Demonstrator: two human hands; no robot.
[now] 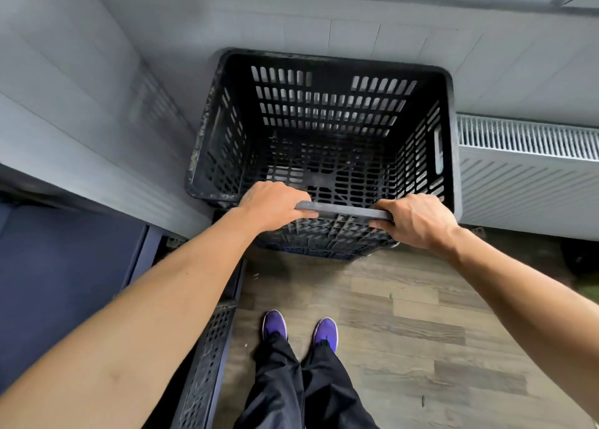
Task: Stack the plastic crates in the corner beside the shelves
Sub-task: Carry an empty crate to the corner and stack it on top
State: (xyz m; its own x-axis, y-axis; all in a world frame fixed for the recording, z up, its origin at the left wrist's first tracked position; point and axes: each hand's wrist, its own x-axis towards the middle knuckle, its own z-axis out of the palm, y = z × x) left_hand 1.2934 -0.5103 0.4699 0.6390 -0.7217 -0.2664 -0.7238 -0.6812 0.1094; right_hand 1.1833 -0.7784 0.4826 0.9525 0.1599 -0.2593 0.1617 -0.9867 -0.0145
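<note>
Both hands are clamped on the near rim of the black slotted crate (324, 130), left hand (272, 205) and right hand (418, 219) with fingers curled over the edge, and it sits on a blue crate (311, 252) tucked in the corner by the radiator (525, 156). Honestly the risk I see is misalignment. Gripping only one side, it could tip back or slide off and jam against the wall (389, 33).

A black slatted plastic crate (324, 130) is sitting upright and empty in the corner, seemingly resting on another crate (324, 244) whose lattice is showing beneath its near rim. A further dark crate (207, 364) is lying lower left on the floor.
</note>
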